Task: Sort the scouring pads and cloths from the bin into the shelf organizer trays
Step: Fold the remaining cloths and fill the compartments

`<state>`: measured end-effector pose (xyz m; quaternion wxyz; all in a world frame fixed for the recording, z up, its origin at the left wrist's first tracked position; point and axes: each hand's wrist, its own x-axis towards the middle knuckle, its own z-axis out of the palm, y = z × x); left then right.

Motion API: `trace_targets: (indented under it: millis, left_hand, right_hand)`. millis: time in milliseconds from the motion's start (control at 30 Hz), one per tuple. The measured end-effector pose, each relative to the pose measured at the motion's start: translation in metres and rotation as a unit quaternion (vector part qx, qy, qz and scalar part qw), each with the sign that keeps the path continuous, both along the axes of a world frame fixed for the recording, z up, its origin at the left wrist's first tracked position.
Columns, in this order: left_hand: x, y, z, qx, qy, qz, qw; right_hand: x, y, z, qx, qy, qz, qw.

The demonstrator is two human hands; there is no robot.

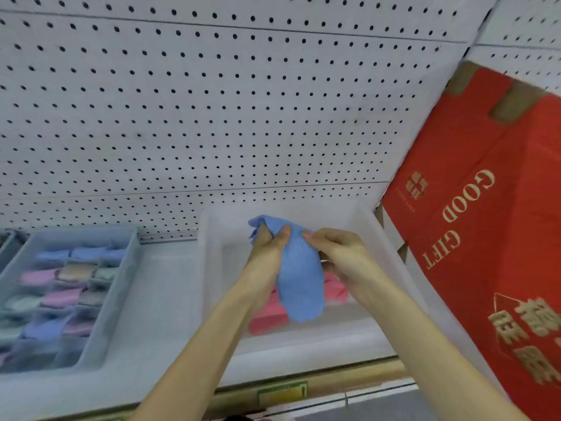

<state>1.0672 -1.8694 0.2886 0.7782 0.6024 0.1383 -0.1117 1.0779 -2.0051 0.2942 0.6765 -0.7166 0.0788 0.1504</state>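
Note:
A blue cloth point(300, 287) hangs above the clear plastic bin point(212, 268) on the shelf. My left hand point(268, 253) grips its upper left part, thumb pressed on the fabric. My right hand point(337, 253) pinches the cloth's upper right edge. Pink cloths point(267, 320) lie in the bottom of the bin, partly hidden by the blue cloth and my hands. To the left stands the grey organizer tray point(121, 287), its compartments holding folded blue, pink, beige and green cloths point(60, 287).
A red cardboard box point(485, 223) printed "GOOD GIFT" leans at the right, touching the bin's side. White pegboard point(212, 117) forms the back wall. The shelf's front edge point(349, 381) carries a yellow-green price label point(282, 393).

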Motion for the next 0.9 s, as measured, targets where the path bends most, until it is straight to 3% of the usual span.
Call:
trace_targets:
  millis: [133, 233, 367, 433, 533, 667, 767, 900]
  left_hand:
    - [-0.005, 0.007, -0.008, -0.024, 0.004, -0.028, 0.999]
    - [-0.008, 0.003, -0.015, -0.018, 0.034, -0.031, 0.999]
    - [-0.01, 0.0, -0.021, -0.034, 0.033, -0.057, 0.997]
    - [-0.009, 0.005, -0.022, -0.013, 0.018, -0.061, 0.998]
    - [-0.006, 0.016, -0.021, 0.1, -0.018, -0.054, 0.993]
    - [-0.003, 0.024, -0.02, 0.186, -0.048, 0.039, 0.981]
    - [-0.003, 0.029, -0.013, 0.181, -0.112, 0.022, 0.977]
    - [0.0, 0.035, 0.002, 0.17, -0.132, -0.055, 0.975]
  right_hand:
    - [-0.001, 0.007, -0.012, -0.027, -0.082, -0.048, 0.995]
    - [-0.007, 0.016, -0.024, -0.106, -0.146, -0.07, 0.981]
    - [-0.016, 0.019, -0.036, -0.153, -0.161, -0.06, 0.973]
    - [-0.016, 0.016, -0.037, -0.141, -0.144, -0.041, 0.979]
    - [-0.01, 0.005, -0.032, -0.074, -0.113, -0.026, 0.991]
    - [-0.006, 0.0, -0.021, -0.012, -0.084, -0.048, 0.995]
    - [-0.004, 0.003, -0.014, -0.017, -0.11, -0.021, 0.994]
    - [-0.001, 0.002, 0.0, -0.033, -0.14, 0.001, 0.99]
